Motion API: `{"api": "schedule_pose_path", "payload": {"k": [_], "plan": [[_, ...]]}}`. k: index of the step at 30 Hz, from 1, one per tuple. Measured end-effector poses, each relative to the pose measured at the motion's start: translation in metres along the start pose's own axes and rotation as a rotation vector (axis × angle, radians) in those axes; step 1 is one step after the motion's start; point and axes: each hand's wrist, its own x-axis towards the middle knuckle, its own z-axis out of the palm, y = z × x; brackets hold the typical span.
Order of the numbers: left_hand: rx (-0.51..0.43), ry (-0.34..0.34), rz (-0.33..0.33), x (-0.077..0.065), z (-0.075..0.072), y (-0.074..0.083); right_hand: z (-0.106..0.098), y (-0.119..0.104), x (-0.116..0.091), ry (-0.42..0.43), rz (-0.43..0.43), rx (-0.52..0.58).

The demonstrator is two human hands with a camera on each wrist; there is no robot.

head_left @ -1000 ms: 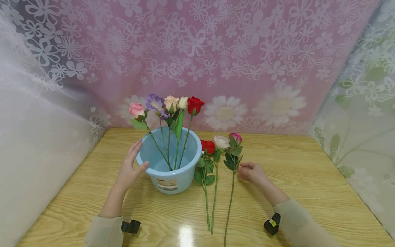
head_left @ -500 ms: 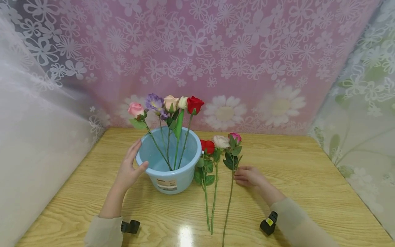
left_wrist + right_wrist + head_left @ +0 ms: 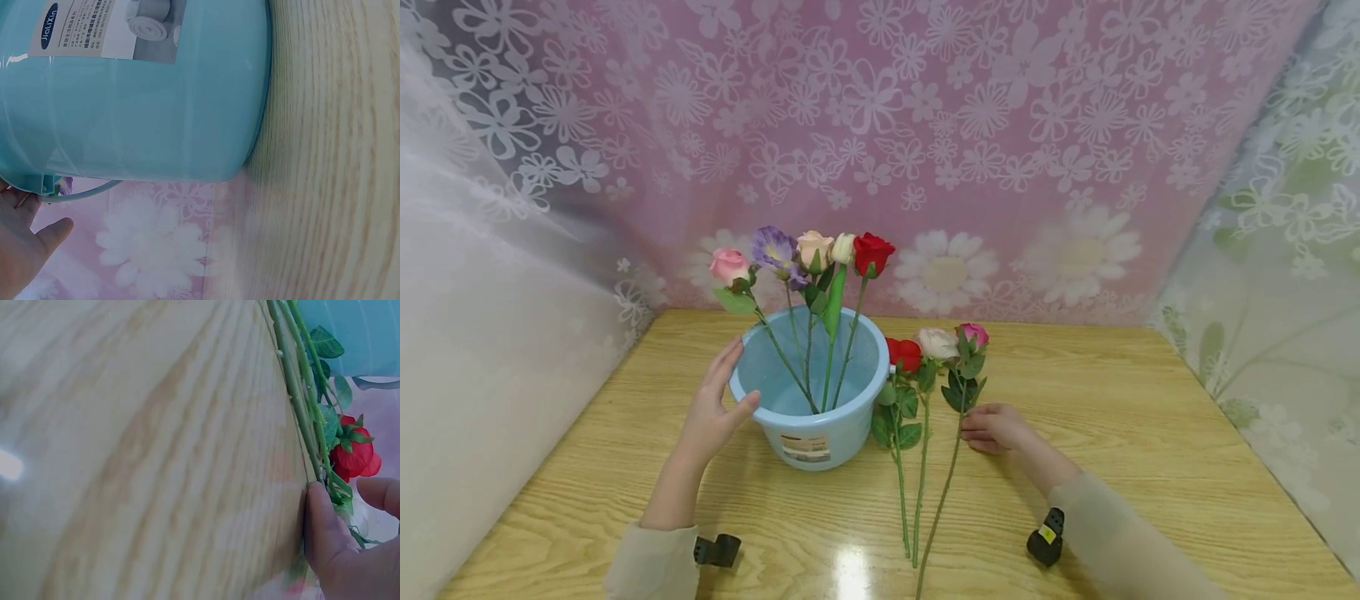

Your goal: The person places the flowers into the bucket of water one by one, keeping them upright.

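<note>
A light blue plastic bucket [image 3: 820, 442] stands on the table, holding several upright artificial flowers, among them a red rose [image 3: 872, 254] and a purple flower [image 3: 775, 250]. My left hand [image 3: 711, 412] rests against its left rim, thumb spread away from the fingers; the left wrist view shows the bucket's side [image 3: 144, 119] and handle. To the right lie a red flower [image 3: 904, 356], a white flower [image 3: 937, 343] and a magenta rose [image 3: 973, 335] with a long stem. My right hand [image 3: 1000, 429] touches this rose's stem below the leaves. In the right wrist view the thumb [image 3: 380, 494] stands apart from the stem.
The wooden table [image 3: 1075, 375] carries everything. A pink floral curtain [image 3: 925, 150] hangs behind it, with pale curtains at both sides. Each wrist wears a small black camera [image 3: 1047, 542].
My right hand has moved left, and the lower stem of the magenta rose has swung left with it, its bottom now near the white flower's stem. My left hand stays at the bucket.
</note>
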Motion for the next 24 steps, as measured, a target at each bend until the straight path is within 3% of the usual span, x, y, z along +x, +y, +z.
{"api": "schedule_pose_path", "payload": {"k": [24], "plan": [[0.003, -0.002, -0.005, 0.0, 0.0, -0.002, 0.013, 0.009, 0.015, 0.189, -0.006, -0.173]]}}
